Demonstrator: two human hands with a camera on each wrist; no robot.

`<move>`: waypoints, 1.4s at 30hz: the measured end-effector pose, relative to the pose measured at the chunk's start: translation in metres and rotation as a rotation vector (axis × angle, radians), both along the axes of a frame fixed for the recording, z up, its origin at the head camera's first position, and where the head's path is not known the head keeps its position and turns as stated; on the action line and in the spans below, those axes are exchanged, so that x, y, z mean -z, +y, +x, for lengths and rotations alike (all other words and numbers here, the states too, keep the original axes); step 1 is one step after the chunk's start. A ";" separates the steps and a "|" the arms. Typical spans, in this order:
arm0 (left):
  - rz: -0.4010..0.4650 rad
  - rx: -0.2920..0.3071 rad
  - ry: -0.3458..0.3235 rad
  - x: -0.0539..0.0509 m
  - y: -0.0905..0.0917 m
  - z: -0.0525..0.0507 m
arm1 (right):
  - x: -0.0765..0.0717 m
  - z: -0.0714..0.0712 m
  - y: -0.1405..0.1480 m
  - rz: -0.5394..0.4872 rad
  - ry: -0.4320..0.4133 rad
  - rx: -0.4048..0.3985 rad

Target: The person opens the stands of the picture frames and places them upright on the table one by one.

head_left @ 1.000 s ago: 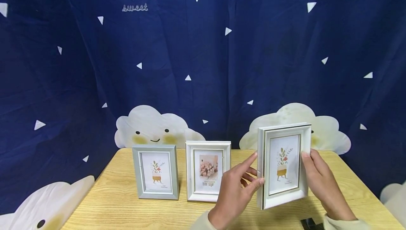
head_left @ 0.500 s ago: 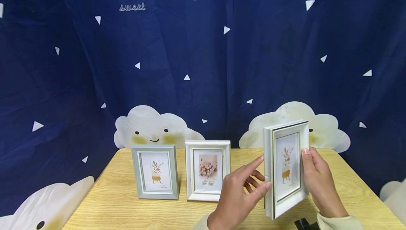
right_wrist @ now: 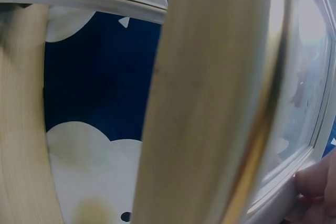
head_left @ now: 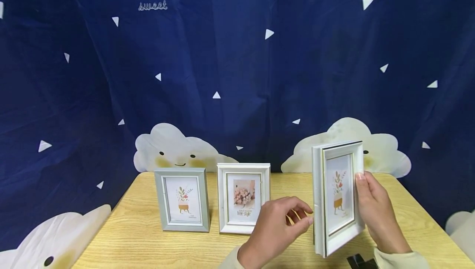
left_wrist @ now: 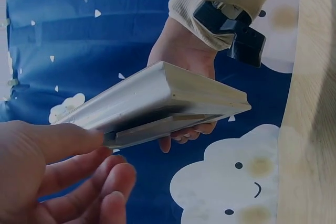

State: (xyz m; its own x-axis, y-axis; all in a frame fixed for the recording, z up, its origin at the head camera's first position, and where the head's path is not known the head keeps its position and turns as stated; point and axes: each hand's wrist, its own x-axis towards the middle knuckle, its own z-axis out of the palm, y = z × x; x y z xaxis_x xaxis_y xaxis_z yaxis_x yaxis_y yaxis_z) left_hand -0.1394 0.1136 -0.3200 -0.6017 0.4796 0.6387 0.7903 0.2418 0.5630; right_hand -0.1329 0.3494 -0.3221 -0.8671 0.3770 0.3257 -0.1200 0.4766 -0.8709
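Note:
A white picture frame [head_left: 338, 199] with a thin gold inner line and a potted-plant print is held up at the right, turned partly sideways. My right hand [head_left: 380, 215] grips its right side, thumb on the front and the other fingers behind. Beside the opposite edge is my left hand [head_left: 276, 230], its fingers loosely bent and holding nothing. In the left wrist view, the left fingertips [left_wrist: 97, 137] lie close to the frame's back [left_wrist: 152, 127]; contact is hard to tell. The frame's side [right_wrist: 205, 98] fills much of the right wrist view.
On the wooden table [head_left: 122, 244] stand a grey-blue picture frame [head_left: 203, 203] and a white picture frame with a flower print [head_left: 222, 203]. A black wrist mount [head_left: 360, 262] sits by the right sleeve. Behind hangs a blue curtain [head_left: 193, 95] with clouds and triangles.
The held frame has turned further sideways and shifted slightly right. My left fingers, earlier touching its left edge, have drawn back a little and bent; my right hand keeps its grip.

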 end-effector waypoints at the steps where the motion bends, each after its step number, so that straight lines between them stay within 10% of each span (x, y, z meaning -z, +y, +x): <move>1: -0.021 0.007 -0.008 0.000 0.000 0.000 | 0.000 0.000 0.000 -0.001 -0.001 -0.004; 13: -0.167 0.012 -0.032 0.002 0.002 0.003 | 0.001 0.000 0.002 0.000 -0.021 -0.004; 42: -0.153 -0.141 0.115 0.008 -0.006 -0.012 | 0.002 0.001 0.005 -0.035 -0.010 -0.054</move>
State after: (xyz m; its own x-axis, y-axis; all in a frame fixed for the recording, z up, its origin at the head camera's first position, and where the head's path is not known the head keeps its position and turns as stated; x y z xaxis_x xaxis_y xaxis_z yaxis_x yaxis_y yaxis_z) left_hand -0.1514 0.1075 -0.3282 -0.5971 0.4924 0.6333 0.7995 0.4296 0.4197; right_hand -0.1322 0.3547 -0.3241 -0.8896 0.3406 0.3044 -0.1361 0.4385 -0.8884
